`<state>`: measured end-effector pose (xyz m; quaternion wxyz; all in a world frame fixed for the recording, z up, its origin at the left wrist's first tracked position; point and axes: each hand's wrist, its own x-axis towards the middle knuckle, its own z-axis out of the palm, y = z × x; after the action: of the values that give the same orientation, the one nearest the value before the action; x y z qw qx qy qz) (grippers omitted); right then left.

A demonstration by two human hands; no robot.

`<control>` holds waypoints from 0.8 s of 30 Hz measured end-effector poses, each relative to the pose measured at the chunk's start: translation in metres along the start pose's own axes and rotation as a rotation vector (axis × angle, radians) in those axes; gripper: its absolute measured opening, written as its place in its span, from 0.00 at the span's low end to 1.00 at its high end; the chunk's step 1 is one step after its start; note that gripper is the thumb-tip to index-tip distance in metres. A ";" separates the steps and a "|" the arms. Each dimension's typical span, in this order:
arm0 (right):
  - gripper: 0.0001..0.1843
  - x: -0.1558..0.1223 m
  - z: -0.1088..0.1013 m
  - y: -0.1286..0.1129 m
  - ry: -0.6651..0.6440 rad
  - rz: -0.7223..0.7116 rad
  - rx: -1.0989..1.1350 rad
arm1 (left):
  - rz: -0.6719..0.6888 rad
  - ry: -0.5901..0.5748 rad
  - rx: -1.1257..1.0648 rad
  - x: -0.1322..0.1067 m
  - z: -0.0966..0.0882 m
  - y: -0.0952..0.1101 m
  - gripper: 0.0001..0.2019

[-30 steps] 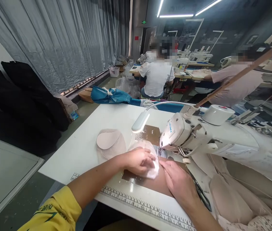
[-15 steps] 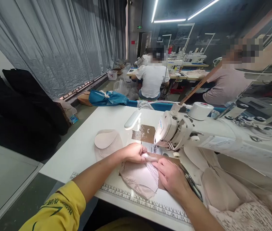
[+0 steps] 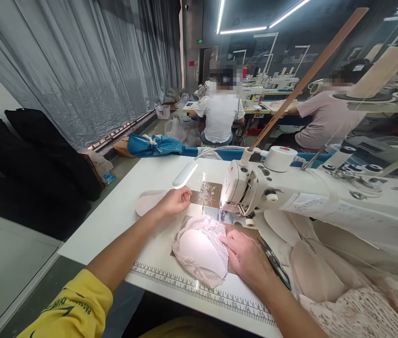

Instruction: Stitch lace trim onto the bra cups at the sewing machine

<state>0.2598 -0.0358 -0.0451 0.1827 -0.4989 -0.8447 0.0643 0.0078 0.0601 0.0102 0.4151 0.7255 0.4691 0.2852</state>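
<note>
A lace-covered bra cup (image 3: 202,251) lies on the sewing table in front of the sewing machine (image 3: 243,188), its rounded side up. My right hand (image 3: 246,253) rests on the cup's right edge, fingers stretched out and flat. My left hand (image 3: 174,203) is off the cup, up and to its left, with thumb and fingertips pressed together; whatever may be between them is too small to make out. Behind the left wrist lies a second beige cup piece (image 3: 145,202), partly covered by the arm. The needle area sits just beyond the lace cup.
Dark-handled scissors (image 3: 276,265) lie right of my right hand. Beige cups and lace (image 3: 347,291) are heaped under the machine arm. A lamp (image 3: 184,174) hangs over the table, and a printed ruler (image 3: 199,291) runs along the front edge. Two people sit at machines ahead.
My left hand has let go of the cup's upper edge and moved up and left. The cup now lies flatter, its lace top uncovered. My right hand stays on its right edge.
</note>
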 end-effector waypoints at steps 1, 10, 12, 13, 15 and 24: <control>0.17 0.000 0.000 0.000 0.001 -0.001 0.007 | 0.011 0.071 0.035 -0.007 0.001 0.005 0.10; 0.13 -0.002 -0.007 0.003 0.075 0.099 0.032 | 0.370 -0.333 0.591 -0.045 0.076 0.025 0.13; 0.16 -0.001 -0.008 0.004 0.087 0.112 0.003 | 0.406 -0.358 0.613 -0.042 0.080 0.023 0.15; 0.19 0.000 -0.007 0.004 0.076 0.106 -0.032 | 0.415 -0.360 0.623 -0.039 0.080 0.023 0.15; 0.24 0.001 -0.005 0.004 0.033 0.081 -0.128 | 0.425 -0.331 0.650 -0.033 0.078 0.022 0.15; 0.23 0.005 0.004 0.004 0.029 0.073 -0.269 | 0.429 -0.238 0.802 -0.021 0.080 0.015 0.21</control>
<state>0.2597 -0.0292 -0.0490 0.1240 -0.5500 -0.8244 -0.0503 0.0700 0.0106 -0.0161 0.0844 0.9368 0.3310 0.0756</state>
